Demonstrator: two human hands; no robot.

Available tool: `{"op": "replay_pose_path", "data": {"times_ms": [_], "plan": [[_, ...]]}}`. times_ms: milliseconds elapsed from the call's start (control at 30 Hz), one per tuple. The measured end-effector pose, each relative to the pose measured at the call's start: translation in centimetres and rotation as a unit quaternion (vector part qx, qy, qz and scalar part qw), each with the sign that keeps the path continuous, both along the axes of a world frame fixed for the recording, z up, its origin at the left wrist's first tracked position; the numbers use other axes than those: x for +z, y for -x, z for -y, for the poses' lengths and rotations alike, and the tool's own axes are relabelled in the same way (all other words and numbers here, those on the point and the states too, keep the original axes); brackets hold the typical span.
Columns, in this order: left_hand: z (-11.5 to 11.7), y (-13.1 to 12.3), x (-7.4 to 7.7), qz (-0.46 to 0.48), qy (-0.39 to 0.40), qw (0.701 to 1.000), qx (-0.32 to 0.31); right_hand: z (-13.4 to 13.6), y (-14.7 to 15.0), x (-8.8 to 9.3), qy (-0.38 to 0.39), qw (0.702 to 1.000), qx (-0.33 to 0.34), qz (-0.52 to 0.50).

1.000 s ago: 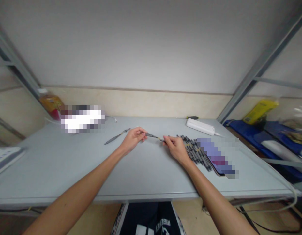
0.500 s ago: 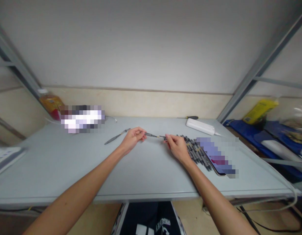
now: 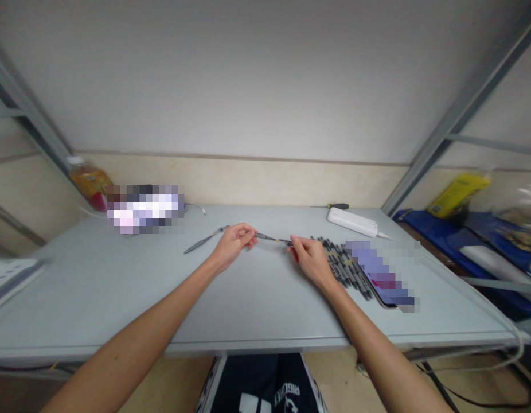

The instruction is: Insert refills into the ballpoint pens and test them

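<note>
A slim grey-black pen is held level above the table between my two hands. My left hand pinches its left end with thumb and fingers. At the right end, my right hand is closed on the pen, its fingertips covering the tip. Just left of my left hand, another grey pen lies slanted on the table, partly behind the fingers. Several similar pens lie side by side in a row to the right of my right hand, some hidden behind it.
Beside the pen row lies a phone-like slab, its surface blurred out. A white power strip and a screwdriver lie toward the back right of the grey table. At the back left are a bottle and a pixelated object.
Almost nothing differs. Both hands keep the same grip on the pen, with only a very slight shift at its right end.
</note>
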State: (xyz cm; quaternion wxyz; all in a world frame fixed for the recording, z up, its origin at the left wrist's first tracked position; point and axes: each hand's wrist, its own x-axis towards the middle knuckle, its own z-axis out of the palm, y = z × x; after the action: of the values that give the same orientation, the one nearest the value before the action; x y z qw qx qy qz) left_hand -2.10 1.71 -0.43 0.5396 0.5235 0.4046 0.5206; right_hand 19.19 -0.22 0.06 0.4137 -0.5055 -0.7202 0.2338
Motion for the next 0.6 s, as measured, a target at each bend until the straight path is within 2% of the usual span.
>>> {"op": "replay_pose_path", "data": {"times_ms": [167, 267, 400, 500, 600], "plan": [[-0.12, 0.07, -0.05, 0.025, 0.031, 0.999, 0.014, -0.01, 0.05, -0.13, -0.079, 0.997, 0.009, -0.021], [-0.1, 0.07, -0.1, 0.024, 0.041, 0.999, 0.007, 0.0, 0.01, -0.27, -0.086, 0.996, 0.011, 0.01], [-0.05, 0.07, -0.23, 0.0, 0.021, 1.0, 0.003, -0.12, -0.13, -0.39, -0.056, 0.998, 0.014, 0.02], [-0.07, 0.13, -0.37, -0.035, -0.024, 0.999, 0.003, -0.31, -0.23, -0.35, -0.022, 0.999, 0.022, -0.027], [-0.07, 0.23, -0.44, -0.073, -0.076, 0.994, 0.005, -0.43, -0.24, -0.21, 0.074, 0.99, 0.049, -0.108]]}}
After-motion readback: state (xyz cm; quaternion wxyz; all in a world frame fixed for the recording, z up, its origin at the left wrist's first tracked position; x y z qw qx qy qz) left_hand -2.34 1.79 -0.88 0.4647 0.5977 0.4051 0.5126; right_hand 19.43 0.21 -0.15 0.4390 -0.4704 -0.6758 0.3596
